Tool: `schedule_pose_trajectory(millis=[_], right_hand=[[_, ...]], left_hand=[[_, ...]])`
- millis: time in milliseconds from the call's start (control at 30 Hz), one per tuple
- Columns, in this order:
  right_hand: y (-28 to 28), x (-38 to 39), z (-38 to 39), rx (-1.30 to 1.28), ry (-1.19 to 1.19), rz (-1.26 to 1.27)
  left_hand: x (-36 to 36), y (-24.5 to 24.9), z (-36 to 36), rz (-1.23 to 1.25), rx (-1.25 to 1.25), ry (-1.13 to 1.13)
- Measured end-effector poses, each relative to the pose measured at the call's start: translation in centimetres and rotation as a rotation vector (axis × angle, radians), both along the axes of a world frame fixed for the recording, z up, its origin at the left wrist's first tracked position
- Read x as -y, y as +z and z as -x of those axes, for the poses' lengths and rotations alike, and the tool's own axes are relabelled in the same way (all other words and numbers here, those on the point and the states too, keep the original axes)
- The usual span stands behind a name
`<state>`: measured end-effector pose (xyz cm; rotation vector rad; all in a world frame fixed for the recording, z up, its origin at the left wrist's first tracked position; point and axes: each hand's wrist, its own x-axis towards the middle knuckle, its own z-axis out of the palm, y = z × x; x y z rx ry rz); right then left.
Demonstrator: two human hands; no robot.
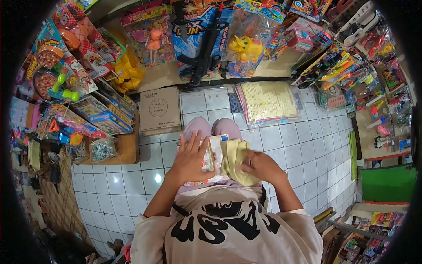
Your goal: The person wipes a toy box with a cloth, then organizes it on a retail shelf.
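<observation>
A crumpled pale-yellow cloth is touched by a blurred, half-curled right hand, its grip indiscernible, at the right edge of a flat, colourfully printed package on a lilac-clad lap; near the left edge, the left hand is laid flat, fingers spread.

Packet on lap, clock box ahead left, papers ahead right

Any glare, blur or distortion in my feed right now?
Head view: small bright glare spots on the floor tiles; same head view: right hand looks slightly blurred, left hand sharper; also head view: fisheye bending towards the edges, black corners.
</observation>
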<state>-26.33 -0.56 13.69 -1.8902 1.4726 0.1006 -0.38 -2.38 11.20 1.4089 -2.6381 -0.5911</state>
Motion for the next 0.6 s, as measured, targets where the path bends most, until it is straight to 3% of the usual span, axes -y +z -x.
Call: schedule_pose_trajectory(millis=[67, 167, 267, 367, 400, 500, 600], right_hand=[[-2.1, 0.4, -0.6, 0.069, -0.073, 0.319], [-6.6, 1.2, -3.1, -0.131, 0.091, 0.856], [-10.9, 1.3, -3.8, -0.217, -0.019, 0.659], [-7.5, 3.3, -2.2, 0.173, -0.077, 0.183], [-8.7, 2.8, -1.7, 0.201, -0.192, 0.322], [-4.5, 1.9, -0.1, 0.273, -0.324, 0.562], [1.1, 0.6, 0.9, 0.573, -0.505, 0.493]], left_hand=[[-0.7, 0.1, 0.6, 0.036, -0.006, 0.051], [-1.1, -1.8, 1.1, 0.140, -0.066, 0.129], [-1.2, -1.9, 1.5, 0.117, -0.109, 0.239], [-1.3, -2.1, 1.4, 0.124, -0.201, 0.266], [-1.4, -2.2, 1.2, 0.127, -0.199, 0.263], [-1.0, -2.4, 1.1, 0.138, -0.200, 0.252], [-1.0, -2.5, 1.1, 0.141, -0.182, 0.234]])
